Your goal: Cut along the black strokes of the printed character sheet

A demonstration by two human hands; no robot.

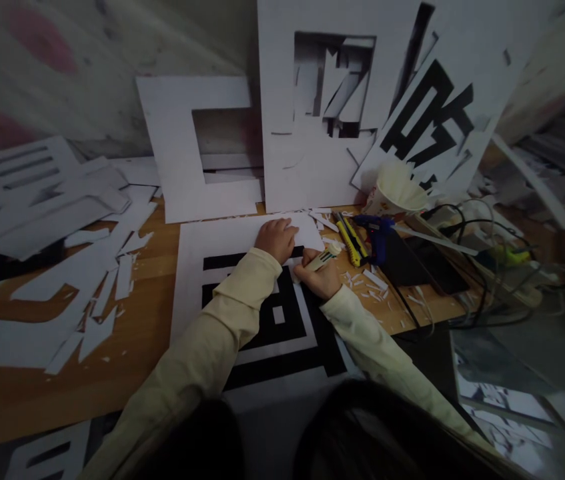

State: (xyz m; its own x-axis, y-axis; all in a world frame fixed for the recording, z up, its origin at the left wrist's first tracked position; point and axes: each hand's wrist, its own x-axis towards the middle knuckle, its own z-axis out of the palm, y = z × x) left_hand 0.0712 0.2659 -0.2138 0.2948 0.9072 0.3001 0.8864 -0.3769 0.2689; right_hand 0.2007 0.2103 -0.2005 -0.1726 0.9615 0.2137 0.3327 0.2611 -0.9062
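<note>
A white sheet (189, 267) with a bold black blocky character (287, 327) lies on the table in front of me. My left hand (277, 240) rests on its upper part, fingers bent loosely and pressing on the paper. Close beside it, my right hand (323, 277) grips a thick whitish pen (326, 256) with coloured marks along its barrel. The pen slants over the black printing near the sheet's upper right. Its tip is hidden by my fingers.
A yellow utility knife (352, 240), blue glue gun (376, 233), dark phone (435, 265) and paper cup (393, 192) stand or lie at right, near tangled cables (487, 280). Paper offcuts (107, 287) cover the left. Cut-out white boards (277, 160) lean at the back.
</note>
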